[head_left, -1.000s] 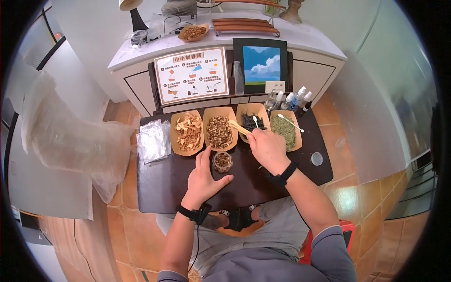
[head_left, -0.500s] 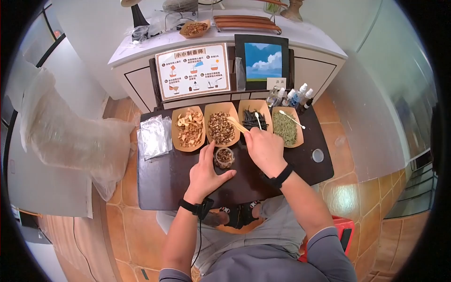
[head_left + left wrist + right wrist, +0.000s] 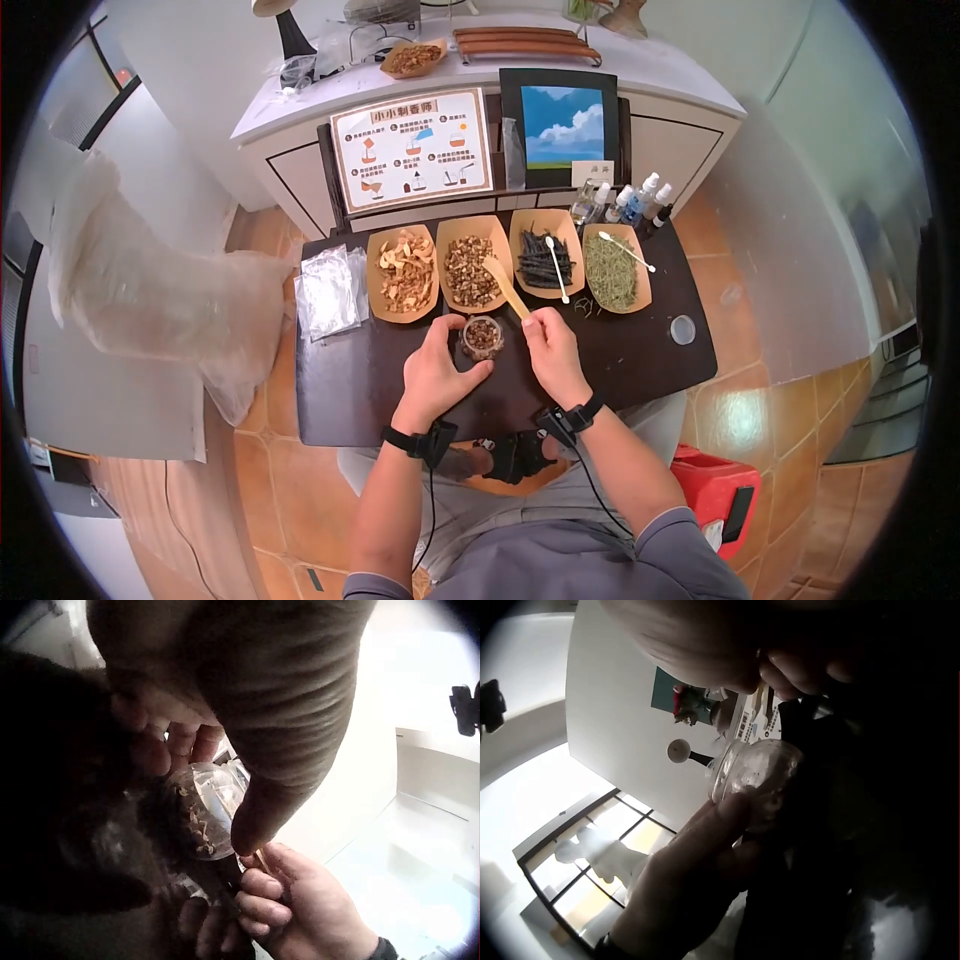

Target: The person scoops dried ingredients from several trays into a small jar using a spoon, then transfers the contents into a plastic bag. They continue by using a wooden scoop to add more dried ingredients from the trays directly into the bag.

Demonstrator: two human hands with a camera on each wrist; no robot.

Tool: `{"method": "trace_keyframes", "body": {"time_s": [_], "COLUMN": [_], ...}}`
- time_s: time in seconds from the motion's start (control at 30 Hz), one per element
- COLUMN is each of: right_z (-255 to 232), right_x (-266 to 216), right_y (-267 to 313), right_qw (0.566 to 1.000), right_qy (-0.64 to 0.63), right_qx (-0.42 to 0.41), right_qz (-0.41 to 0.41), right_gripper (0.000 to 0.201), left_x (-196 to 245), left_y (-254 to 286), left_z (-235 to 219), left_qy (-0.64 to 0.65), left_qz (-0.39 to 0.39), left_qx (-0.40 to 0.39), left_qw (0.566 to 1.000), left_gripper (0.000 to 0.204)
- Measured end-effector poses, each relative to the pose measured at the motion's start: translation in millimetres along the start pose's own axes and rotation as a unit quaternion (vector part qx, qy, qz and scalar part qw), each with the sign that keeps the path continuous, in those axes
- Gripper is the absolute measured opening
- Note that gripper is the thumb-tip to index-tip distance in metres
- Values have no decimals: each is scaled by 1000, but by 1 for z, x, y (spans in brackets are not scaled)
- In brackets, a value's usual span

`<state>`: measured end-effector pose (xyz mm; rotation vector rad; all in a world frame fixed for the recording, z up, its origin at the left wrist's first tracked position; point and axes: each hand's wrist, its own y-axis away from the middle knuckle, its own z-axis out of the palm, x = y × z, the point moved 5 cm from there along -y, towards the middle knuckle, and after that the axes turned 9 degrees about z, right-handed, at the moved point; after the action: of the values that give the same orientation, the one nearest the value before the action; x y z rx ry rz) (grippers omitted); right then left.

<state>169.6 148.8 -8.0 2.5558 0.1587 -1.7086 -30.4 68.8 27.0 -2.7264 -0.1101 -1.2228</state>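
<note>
A small clear jar [image 3: 483,338] of brown pieces stands on the dark table, held between the left hand's [image 3: 435,375] thumb and fingers. The left wrist view shows the left thumb against the jar [image 3: 202,810]. To its right, the right hand [image 3: 555,350] pinches light wooden tongs [image 3: 508,290], their far end over the tray of brown chunks [image 3: 470,268]. In the right wrist view, the tongs [image 3: 763,705] show below the right hand [image 3: 690,637], apart from the jar [image 3: 757,776]; whether they hold anything cannot be told.
Alongside are trays of pale slices [image 3: 405,270], dark sticks [image 3: 543,262] and green needles [image 3: 612,272], with white spoons on the latter two. Bottles [image 3: 635,203] stand behind. Silver packets [image 3: 330,292] lie left, a clear lid [image 3: 682,330] right, a printed sign [image 3: 415,150] behind.
The right hand has moved down from in front of the dark-stick tray to beside the jar, its tongs now steeper. The left fingers have drawn in around the jar.
</note>
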Motion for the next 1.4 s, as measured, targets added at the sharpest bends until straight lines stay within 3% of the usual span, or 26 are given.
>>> {"method": "trace_keyframes", "body": {"time_s": [0.2,0.4,0.6,0.93,1.23,1.3,1.33,1.4], "right_z": [-1,0,-2,-1,-8,-21,-24,-32], "right_x": [17,18,14,18,12,-11,-20,-42], "right_y": [-4,-5,-4,-10,-10,-11,-11,-13], "right_qw": [992,979,971,980,979,1000,1000,989], "right_qy": [-94,-158,-189,-151,-140,-13,-11,134], "right_qx": [-68,-101,-113,-107,-105,-25,-26,10], "right_qz": [43,82,89,71,106,4,-1,-55], "right_gripper": [27,24,23,23,26,27,27,27], "left_x": [0,11,6,3,0,3,1,-2], "left_y": [0,0,0,-2,1,0,0,0], "left_z": [3,-1,3,4,2,0,0,3], "left_qy": [-3,-17,-20,-29,-14,-19,-17,-54], "left_qz": [12,46,37,-3,34,36,37,65], "left_qx": [4,9,31,49,57,39,44,47], "left_qw": [1000,999,999,998,998,998,998,995], "left_gripper": [69,78,73,72,95,106,106,111]}}
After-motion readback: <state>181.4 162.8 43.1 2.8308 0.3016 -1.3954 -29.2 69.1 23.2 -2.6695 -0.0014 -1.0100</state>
